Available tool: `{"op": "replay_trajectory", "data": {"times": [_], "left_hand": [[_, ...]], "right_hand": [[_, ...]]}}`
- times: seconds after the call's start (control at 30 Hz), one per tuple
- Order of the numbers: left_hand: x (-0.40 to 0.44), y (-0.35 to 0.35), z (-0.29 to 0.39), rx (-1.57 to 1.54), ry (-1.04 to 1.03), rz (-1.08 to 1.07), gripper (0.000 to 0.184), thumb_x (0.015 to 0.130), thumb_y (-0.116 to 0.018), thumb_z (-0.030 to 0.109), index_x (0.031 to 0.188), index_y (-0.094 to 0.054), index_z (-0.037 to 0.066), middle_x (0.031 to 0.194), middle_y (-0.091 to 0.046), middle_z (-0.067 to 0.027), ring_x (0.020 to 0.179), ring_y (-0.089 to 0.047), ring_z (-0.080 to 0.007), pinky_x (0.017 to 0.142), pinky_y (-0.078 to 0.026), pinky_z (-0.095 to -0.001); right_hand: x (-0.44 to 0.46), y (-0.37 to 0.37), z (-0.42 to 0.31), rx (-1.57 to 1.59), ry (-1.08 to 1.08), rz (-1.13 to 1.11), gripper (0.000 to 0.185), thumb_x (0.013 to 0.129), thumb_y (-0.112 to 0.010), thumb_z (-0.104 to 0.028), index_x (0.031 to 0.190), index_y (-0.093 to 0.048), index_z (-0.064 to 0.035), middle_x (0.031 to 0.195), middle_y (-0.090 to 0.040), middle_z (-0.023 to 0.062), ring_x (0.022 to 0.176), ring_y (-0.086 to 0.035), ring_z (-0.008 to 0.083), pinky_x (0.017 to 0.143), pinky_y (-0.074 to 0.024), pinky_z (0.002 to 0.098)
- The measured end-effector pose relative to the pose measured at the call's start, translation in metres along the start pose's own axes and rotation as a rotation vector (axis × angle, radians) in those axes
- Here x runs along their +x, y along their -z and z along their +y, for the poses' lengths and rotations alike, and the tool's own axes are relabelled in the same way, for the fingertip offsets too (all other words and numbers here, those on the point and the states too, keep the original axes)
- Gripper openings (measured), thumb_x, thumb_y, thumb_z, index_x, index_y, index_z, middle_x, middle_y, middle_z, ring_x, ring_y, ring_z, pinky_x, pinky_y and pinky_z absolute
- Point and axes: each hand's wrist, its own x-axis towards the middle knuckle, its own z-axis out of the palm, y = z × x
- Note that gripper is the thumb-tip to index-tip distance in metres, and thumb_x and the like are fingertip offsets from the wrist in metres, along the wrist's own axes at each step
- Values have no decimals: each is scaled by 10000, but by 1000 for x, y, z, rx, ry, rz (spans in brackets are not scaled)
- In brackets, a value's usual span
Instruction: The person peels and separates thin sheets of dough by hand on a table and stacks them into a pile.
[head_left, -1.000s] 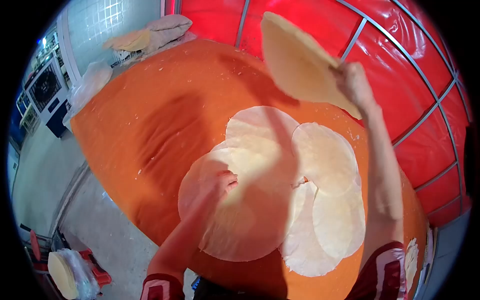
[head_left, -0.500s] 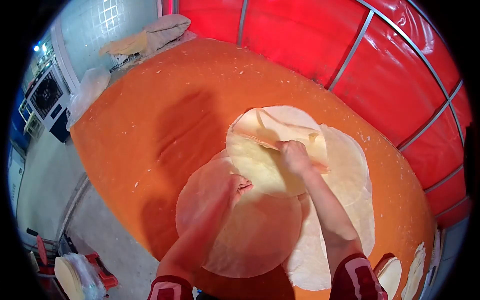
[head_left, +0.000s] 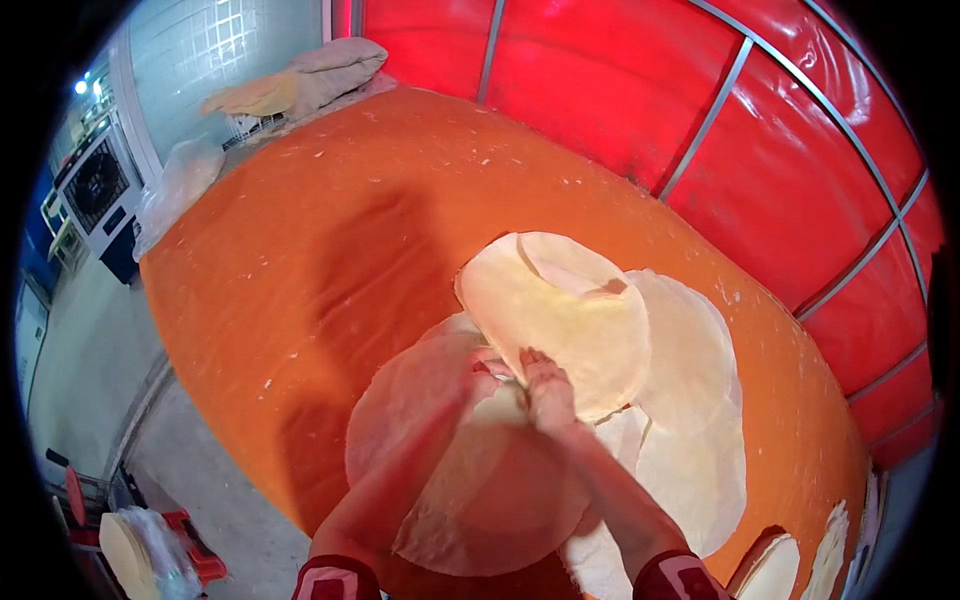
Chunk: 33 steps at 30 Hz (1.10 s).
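In the head view, thin round sheets point(head_left: 700, 460) overlap right of centre on the table point(head_left: 300, 200). The upper sheet point(head_left: 570, 345), near the frame's centre, looks mostly spread; a flap at its upper right remains unflattened. The left hand point(head_left: 488, 366) and right hand point(head_left: 548, 390) sit close together by its lower-left edge, their grip unclear. Earlier, the right hand clutched a fold higher up.

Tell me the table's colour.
The table is orange, shown best in the head view.
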Motion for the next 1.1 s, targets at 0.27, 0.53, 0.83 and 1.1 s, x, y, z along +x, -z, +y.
{"op": "replay_trajectory", "data": {"times": [0.27,0.53,0.83,1.1], "left_hand": [[-135,62,28,414,-88,688,311,736,-540,115,1028,-484,22,785,-547,-66,746,-522,-161,635,-421,-260],[-194,103,-5,-328,135,481,279,848,-456,244,980,-500,2,837,-580,-84,731,-564,-182,614,-450,-288],[-237,61,-50,-1161,64,-241,418,891,-296,311,1223,-374,70,1272,-366,-111,1134,-375,-269,916,-328,-421],[-239,48,-34,-1268,144,-175,465,875,-280,434,1200,-398,125,1218,-421,-110,1102,-408,-272,853,-355,-516]], "right_hand": [[88,158,-4,-87,-50,-90,90,671,-517,-57,660,-576,10,617,-556,192,585,-557,313,536,-462,374],[-39,98,-122,-182,494,-221,139,633,-482,-43,721,-584,-7,618,-565,154,575,-548,309,506,-437,396],[-122,74,-160,-43,302,-186,432,699,-486,-95,1119,-451,-1,1140,-456,198,1028,-456,329,840,-404,362],[-149,88,-201,215,77,-171,442,708,-511,-112,1117,-436,39,1158,-447,183,1083,-416,349,860,-381,383]]}}
